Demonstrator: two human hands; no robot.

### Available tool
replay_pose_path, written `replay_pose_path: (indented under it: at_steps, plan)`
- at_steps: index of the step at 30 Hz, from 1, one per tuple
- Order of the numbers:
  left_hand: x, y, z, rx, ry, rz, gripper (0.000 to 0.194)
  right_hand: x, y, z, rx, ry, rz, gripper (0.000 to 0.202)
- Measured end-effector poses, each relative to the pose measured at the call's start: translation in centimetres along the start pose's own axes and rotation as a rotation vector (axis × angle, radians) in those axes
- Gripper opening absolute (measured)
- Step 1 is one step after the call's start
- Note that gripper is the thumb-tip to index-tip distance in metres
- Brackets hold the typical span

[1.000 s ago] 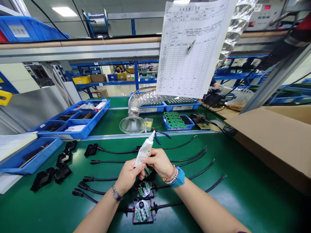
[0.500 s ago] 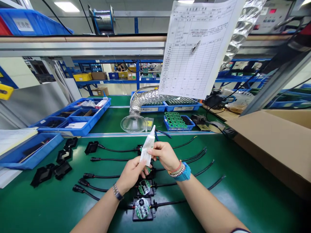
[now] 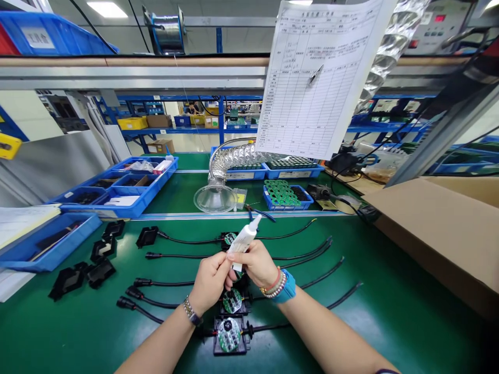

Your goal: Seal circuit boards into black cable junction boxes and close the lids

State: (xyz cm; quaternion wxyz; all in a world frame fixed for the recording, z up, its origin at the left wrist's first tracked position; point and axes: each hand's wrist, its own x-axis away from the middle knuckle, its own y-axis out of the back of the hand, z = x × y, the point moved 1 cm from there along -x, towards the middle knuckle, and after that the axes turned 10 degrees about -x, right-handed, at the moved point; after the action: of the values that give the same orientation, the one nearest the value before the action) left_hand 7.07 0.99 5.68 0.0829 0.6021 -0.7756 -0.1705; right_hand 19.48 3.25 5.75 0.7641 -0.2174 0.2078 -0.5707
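A white tube [image 3: 244,239] with a pointed nozzle is pinched between both hands, tilted up and to the right. My left hand [image 3: 212,278] grips its lower end, and my right hand [image 3: 257,262] holds its side with thumb and fingers. Beneath and around them lie round green circuit boards in black housings, the nearest board [image 3: 228,334] at the front. Black cables run out to both sides, ending in connectors [image 3: 125,302] on the left. My hands partly hide the middle boards.
Black covers [image 3: 99,272] and a blue tray [image 3: 50,241] lie left. Behind stand a divided blue tray [image 3: 136,208], a fume funnel [image 3: 215,198], pliers [image 3: 263,213] and a tray [image 3: 288,206] of boards. A cardboard box [image 3: 436,228] is right; papers [image 3: 312,104] hang above.
The tube has tipped further to the right and its nozzle is lower. My right hand has moved slightly down and left, closer to my left hand.
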Motion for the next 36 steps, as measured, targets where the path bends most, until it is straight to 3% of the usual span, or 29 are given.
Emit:
replay_pose_path:
  at_steps: [4, 10, 13, 17, 21, 27, 36]
  plan:
    - [0.1, -0.1, -0.4, -0.105, -0.045, 0.0, 0.042, -0.3, 0.4, 0.8, 0.108, 0.091, -0.129, 0.022]
    - [0.3, -0.7, -0.3, -0.192, -0.085, 0.02, 0.041, -0.7, 0.7, 1.7, 0.16, 0.156, -0.206, 0.022]
    - [0.3, -1.0, -0.2, -0.129, -0.093, 0.037, 0.04, -0.7, 0.7, 2.1, 0.175, 0.192, -0.214, 0.021]
    - [0.1, -0.8, -0.3, 0.062, -0.078, 0.082, 0.037, -0.2, 0.0, 1.7, 0.128, 0.148, -0.138, 0.024]
    - [0.0, -0.3, -0.4, 0.007, -0.03, 0.018, 0.04, 0.3, -0.8, 0.5, 0.065, -0.043, 0.041, 0.028]
    - [0.2, -0.4, -0.5, -0.109, -0.103, -0.022, 0.038, -0.1, -0.5, 0.3, 0.119, 0.087, -0.167, 0.03]
    - [0.7, -1.2, -0.4, -0.197, -0.179, -0.028, 0.039, -0.4, -0.4, 2.0, 0.178, 0.166, -0.33, 0.031]
